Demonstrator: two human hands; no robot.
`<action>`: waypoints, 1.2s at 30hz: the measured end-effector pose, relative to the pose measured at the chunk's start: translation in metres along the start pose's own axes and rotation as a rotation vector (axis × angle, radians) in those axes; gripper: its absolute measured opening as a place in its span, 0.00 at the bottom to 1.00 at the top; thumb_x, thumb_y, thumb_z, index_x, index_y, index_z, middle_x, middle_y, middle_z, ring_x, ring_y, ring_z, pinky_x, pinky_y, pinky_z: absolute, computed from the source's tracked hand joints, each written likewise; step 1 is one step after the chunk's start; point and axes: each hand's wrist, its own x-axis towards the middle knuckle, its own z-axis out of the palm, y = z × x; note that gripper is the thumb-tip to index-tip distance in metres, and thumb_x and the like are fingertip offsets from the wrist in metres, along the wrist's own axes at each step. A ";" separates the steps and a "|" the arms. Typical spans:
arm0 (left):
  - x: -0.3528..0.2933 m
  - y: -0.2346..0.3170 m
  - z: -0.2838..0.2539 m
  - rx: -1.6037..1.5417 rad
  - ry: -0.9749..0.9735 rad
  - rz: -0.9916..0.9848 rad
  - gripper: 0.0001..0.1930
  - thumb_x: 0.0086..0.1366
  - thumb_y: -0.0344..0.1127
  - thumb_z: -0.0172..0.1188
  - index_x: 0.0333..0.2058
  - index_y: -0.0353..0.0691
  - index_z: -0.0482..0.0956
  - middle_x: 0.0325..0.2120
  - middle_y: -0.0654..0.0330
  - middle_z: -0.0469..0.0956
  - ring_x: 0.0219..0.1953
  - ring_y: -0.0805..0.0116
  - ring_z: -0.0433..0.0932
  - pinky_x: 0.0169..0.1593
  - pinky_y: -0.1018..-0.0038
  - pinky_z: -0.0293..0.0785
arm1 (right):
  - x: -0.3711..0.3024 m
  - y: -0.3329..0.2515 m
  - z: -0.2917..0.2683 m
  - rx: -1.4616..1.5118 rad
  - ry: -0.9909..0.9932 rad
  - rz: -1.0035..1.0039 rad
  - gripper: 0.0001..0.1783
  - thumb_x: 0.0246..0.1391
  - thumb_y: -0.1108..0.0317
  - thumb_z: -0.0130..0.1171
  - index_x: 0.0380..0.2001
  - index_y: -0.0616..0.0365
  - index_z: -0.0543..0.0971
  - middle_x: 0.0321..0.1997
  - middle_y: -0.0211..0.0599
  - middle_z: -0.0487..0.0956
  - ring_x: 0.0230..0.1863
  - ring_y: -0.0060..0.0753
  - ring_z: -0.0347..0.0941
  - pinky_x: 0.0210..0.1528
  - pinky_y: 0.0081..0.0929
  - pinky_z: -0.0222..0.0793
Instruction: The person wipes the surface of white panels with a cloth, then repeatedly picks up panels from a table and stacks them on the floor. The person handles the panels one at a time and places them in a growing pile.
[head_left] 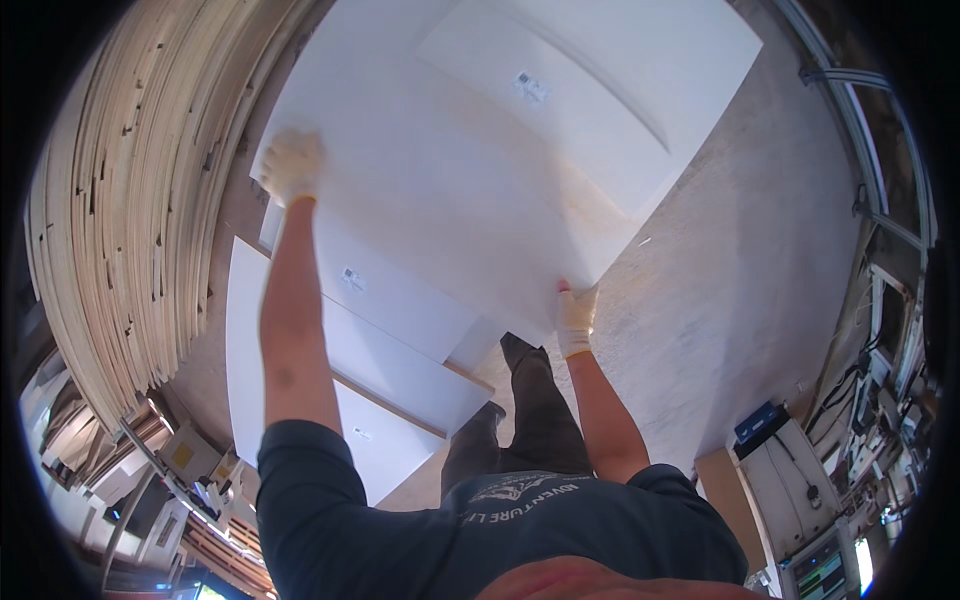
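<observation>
A large white panel spans the middle of the view, tilted so that it covers much of the floor. My left hand, in a pale work glove and slightly blurred, grips its left edge. At the near right corner my right hand holds the same panel, the bare thumb tip on top and the other fingers hidden beneath. Beyond lies a smaller white board with a label. Other white boards lie stacked under and beside my left arm, close to my feet.
Tall stacks of wooden sheets line the left side. Concrete floor shows on the right. Metal framing rises at the far right. A cabinet with a blue device on it and a screen stand at the lower right.
</observation>
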 end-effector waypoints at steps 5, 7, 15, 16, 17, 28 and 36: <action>-0.214 0.016 -0.028 -0.240 -0.022 0.512 0.34 0.69 0.54 0.59 0.69 0.46 0.67 0.62 0.53 0.72 0.66 0.50 0.68 0.67 0.52 0.65 | 0.023 -0.056 -0.050 -0.610 -0.277 0.002 0.37 0.56 0.63 0.69 0.65 0.64 0.68 0.56 0.51 0.80 0.57 0.48 0.78 0.60 0.43 0.72; -0.317 -0.002 -0.045 -0.562 -0.214 0.463 0.31 0.65 0.42 0.64 0.65 0.41 0.71 0.63 0.48 0.73 0.67 0.46 0.68 0.69 0.50 0.62 | 0.039 -0.096 -0.071 -0.828 -0.167 -0.192 0.37 0.55 0.59 0.71 0.64 0.62 0.70 0.55 0.51 0.81 0.57 0.54 0.78 0.61 0.45 0.72; -0.585 -0.065 -0.144 -0.610 -0.738 0.113 0.25 0.66 0.46 0.63 0.57 0.40 0.79 0.57 0.46 0.79 0.60 0.45 0.77 0.65 0.58 0.71 | 0.126 -0.272 -0.001 -1.404 -0.173 -0.756 0.60 0.42 0.42 0.76 0.75 0.47 0.59 0.80 0.46 0.57 0.80 0.52 0.51 0.73 0.57 0.59; -0.600 -0.072 -0.151 -0.565 -0.795 0.037 0.26 0.65 0.49 0.62 0.57 0.40 0.79 0.57 0.46 0.79 0.61 0.45 0.76 0.65 0.58 0.71 | 0.128 -0.285 0.010 -1.475 -0.252 -0.693 0.63 0.40 0.40 0.77 0.76 0.47 0.57 0.80 0.47 0.56 0.80 0.53 0.50 0.74 0.58 0.57; -0.618 -0.080 -0.157 -0.481 -0.887 -0.053 0.27 0.65 0.52 0.62 0.58 0.41 0.79 0.58 0.45 0.79 0.62 0.46 0.76 0.66 0.58 0.71 | 0.125 -0.292 0.020 -1.527 -0.362 -0.668 0.66 0.38 0.38 0.78 0.76 0.46 0.56 0.81 0.47 0.55 0.80 0.54 0.49 0.75 0.59 0.56; -0.845 -0.018 -0.156 -0.607 -1.033 -0.548 0.25 0.65 0.53 0.57 0.53 0.44 0.84 0.52 0.44 0.83 0.56 0.44 0.80 0.59 0.54 0.75 | 0.030 -0.245 0.038 -1.546 -0.510 -0.778 0.60 0.44 0.31 0.66 0.75 0.50 0.61 0.79 0.47 0.61 0.81 0.52 0.48 0.82 0.59 0.34; -0.786 0.064 -0.139 -0.325 -1.057 0.051 0.19 0.66 0.50 0.58 0.43 0.43 0.88 0.42 0.48 0.86 0.46 0.44 0.84 0.50 0.52 0.77 | 0.002 -0.229 -0.055 -1.155 -1.269 -0.905 0.31 0.48 0.51 0.64 0.53 0.57 0.81 0.58 0.54 0.79 0.63 0.55 0.74 0.65 0.50 0.69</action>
